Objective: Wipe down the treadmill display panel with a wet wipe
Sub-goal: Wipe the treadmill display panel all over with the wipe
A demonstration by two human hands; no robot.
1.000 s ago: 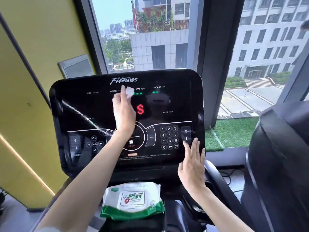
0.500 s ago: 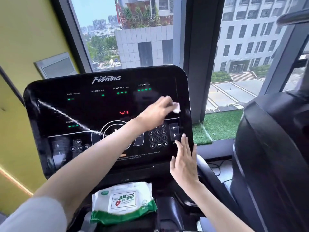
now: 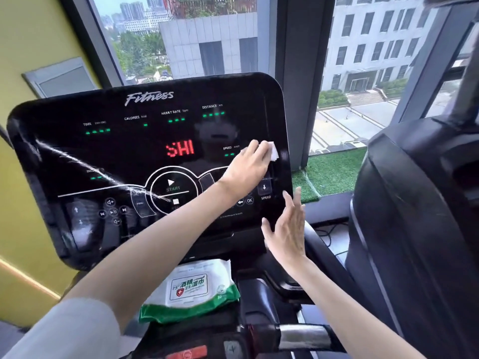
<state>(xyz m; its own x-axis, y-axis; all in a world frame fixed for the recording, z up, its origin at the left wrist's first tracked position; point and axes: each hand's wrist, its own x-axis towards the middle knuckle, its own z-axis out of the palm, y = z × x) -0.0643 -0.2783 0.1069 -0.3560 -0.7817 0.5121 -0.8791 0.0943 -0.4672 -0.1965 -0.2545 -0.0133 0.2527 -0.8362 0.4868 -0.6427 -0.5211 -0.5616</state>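
Where the left hand (image 3: 246, 169) reaches across from the lower left, we see it holding a small, crumpled white wet wipe (image 3: 272, 150) under bent fingers, pressed against the glossy black rectangular treadmill display panel (image 3: 129, 151) at its right side, just beside the SPEED readout and above the speed arrow keys. A corner of the wet wipe projects past the fingertips toward the panel's right edge. The right hand (image 3: 287, 234) is flat, with fingers straight, holding nothing; it stands at the panel's lower right corner, and we cannot tell whether it touches the surface. The panel shows red characters at centre, green indicator dashes under TIME, CALORIES, HEART RATE and DISTANCE, and a pale diagonal streak (image 3: 103, 172) across its left half. Below the panel, a soft white-and-green plastic pack of wipes (image 3: 191, 288) lies on the console ledge, label upward. Behind the panel we note a large window (image 3: 207, 47), a yellow wall (image 3: 31, 35) to the left, and a strip of green artificial turf (image 3: 334, 172) at the window's foot.
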